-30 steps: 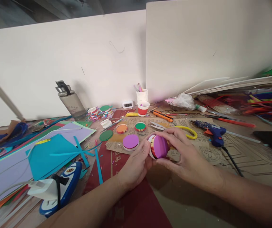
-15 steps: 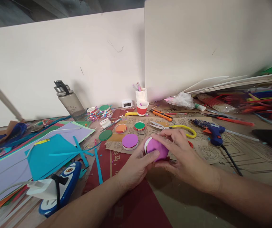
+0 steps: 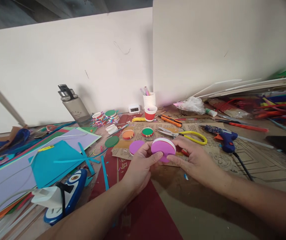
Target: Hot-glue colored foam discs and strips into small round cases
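A round purple disc (image 3: 163,149) with a white rim is held up between both hands, its flat purple face turned toward me. My left hand (image 3: 143,163) grips its left and lower edge, thumb on the face. On the right edge, my right hand (image 3: 191,156) pinches it with thumb and fingers. Another purple disc (image 3: 136,146) lies just behind my left fingers. Nearby are an orange disc (image 3: 128,134), a green-topped disc (image 3: 147,132) and a flat green circle (image 3: 112,141).
Yellow-handled scissors (image 3: 194,136) lie behind my right hand, with a blue glue gun (image 3: 226,138) further right. A red-and-white cup (image 3: 150,113) stands at the back. Blue sheets (image 3: 49,163) and a bottle (image 3: 75,108) are on the left.
The held purple disc has been tilted so its face shows more fully. My right hand has shifted its grip to the right edge, uncovering more of the disc.
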`<state>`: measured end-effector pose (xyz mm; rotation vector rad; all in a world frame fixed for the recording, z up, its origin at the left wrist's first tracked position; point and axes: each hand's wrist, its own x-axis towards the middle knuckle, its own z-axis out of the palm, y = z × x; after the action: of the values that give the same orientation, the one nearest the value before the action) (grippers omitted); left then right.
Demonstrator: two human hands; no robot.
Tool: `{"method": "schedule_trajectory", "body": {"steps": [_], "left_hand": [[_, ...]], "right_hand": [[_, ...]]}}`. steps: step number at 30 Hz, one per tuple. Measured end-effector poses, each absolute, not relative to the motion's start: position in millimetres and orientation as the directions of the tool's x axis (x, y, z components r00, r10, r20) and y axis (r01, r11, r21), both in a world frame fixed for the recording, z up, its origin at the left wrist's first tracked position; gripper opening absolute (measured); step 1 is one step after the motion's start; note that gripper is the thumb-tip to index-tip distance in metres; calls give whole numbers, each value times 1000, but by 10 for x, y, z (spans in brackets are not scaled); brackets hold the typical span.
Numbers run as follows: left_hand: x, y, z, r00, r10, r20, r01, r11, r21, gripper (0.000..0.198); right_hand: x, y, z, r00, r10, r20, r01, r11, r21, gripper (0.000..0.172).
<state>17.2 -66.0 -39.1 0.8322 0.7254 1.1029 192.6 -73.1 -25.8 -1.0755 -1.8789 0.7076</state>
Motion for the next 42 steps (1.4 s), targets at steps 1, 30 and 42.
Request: {"method": "schedule_trajectory", "body": {"steps": [1,30,42], "left_hand": [[174,-656,-399,274,957,-97,-432,212,876,32],[153,-636,-377,435,892,-119,-310,273,911,27],[169,-643,-398,291,955,-55,-163,106,981,40]], "right_hand": [[1919,-726,-253,-263,896,359,372,437,-819,19],[1907,-669,-261,-264,960,-98,-168,-145,-975,43],[1938,-635,-300,-254,966,44,-97,19,-995,28]]}}
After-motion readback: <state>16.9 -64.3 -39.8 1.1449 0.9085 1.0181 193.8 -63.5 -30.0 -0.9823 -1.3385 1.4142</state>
